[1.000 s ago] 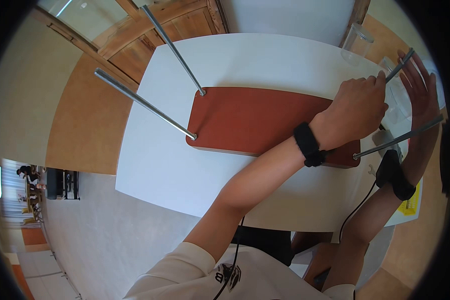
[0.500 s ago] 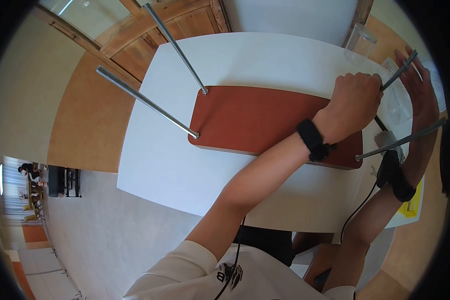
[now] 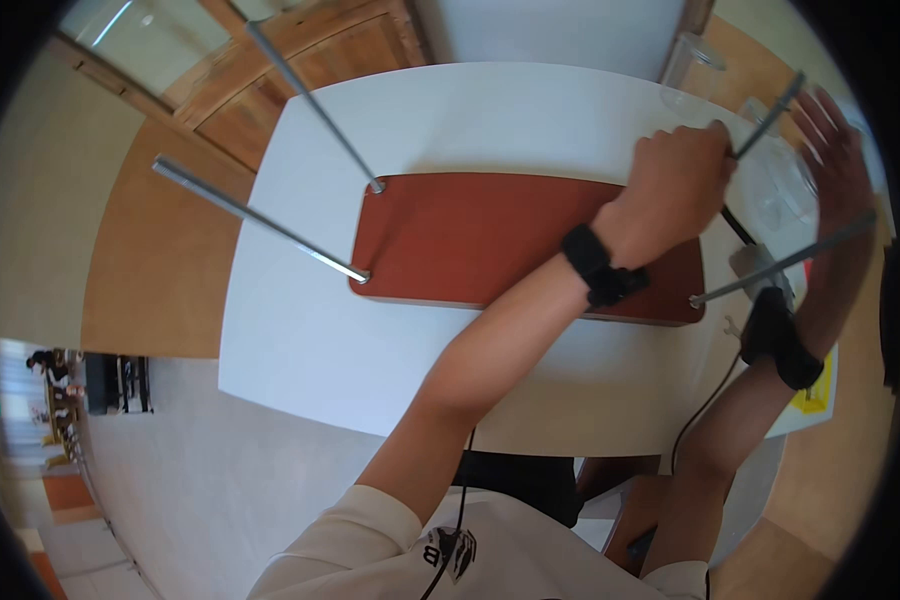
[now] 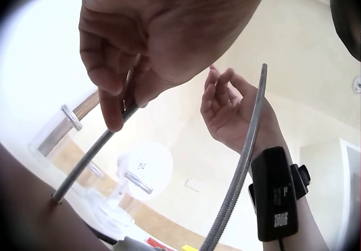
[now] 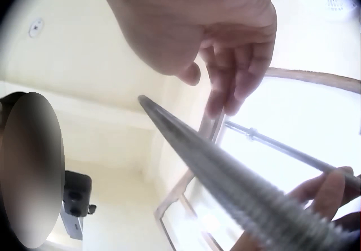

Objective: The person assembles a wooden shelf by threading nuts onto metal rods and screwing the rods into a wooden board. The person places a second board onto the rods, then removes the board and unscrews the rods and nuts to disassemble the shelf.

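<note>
A reddish-brown board lies on the white table, with metal rods standing up from its corners. My left hand pinches one rod at the board's far right corner between thumb and fingers, partway up its length. Beyond that rod, my right hand is raised with fingers loosely bent, holding nothing. A threaded rod rises between the left wrist camera and my right hand. In the right wrist view, a small ring-like piece sits on the held rod near its end.
Clear jars stand at the table's far right. A grey object, a wrench and a yellow basket are on the right side. Two rods rise at the board's left end. A black cable hangs from my right wrist.
My left hand's fingers have curled more closely around the rod. My right hand stays raised beside it, its fingers slightly shifted. The head view has moved, so the table and board appear farther left.
</note>
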`<state>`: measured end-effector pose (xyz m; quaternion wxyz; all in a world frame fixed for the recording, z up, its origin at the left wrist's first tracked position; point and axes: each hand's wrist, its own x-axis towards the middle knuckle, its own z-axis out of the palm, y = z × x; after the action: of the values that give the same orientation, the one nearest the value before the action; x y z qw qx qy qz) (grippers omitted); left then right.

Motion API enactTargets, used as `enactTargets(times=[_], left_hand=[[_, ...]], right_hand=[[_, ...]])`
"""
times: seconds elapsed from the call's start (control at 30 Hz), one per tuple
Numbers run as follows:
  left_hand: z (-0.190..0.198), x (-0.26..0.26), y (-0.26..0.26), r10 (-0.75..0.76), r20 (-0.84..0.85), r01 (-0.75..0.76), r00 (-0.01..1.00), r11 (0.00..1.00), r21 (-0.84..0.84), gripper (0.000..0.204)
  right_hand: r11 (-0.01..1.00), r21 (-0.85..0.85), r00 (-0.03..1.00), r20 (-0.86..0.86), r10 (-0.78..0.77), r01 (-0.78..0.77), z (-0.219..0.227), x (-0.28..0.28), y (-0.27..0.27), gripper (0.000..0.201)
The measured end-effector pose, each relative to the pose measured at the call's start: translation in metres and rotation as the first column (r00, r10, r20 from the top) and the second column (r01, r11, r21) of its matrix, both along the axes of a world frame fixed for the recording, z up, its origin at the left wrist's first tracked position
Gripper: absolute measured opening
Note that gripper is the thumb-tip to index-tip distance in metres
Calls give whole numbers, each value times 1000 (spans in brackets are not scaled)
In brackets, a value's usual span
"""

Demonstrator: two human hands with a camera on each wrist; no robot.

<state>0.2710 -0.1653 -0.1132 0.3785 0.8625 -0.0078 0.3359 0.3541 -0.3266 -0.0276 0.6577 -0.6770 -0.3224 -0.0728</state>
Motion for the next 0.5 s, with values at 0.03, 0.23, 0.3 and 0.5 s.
enactTargets(times=[0.03, 0.23, 0.3, 0.5], left_hand=[[0, 1, 1, 3, -18, -3, 1000, 1000, 4, 19], [3, -1, 0, -7, -85, 10, 996, 1000, 24, 20], [3, -1, 0, -19, -128, 21, 992, 1000, 16, 21], [-1, 3, 2, 2, -111, 1, 994, 1000, 24, 21]], right_hand=[[998, 30, 997, 64, 47, -49, -5, -9, 7, 56], [939, -20, 939, 29, 343, -343, -8, -7, 4, 62], [994, 64, 995, -19, 94, -93, -5, -13, 2, 61], [999, 14, 999, -4, 46, -46, 3, -14, -16, 63]])
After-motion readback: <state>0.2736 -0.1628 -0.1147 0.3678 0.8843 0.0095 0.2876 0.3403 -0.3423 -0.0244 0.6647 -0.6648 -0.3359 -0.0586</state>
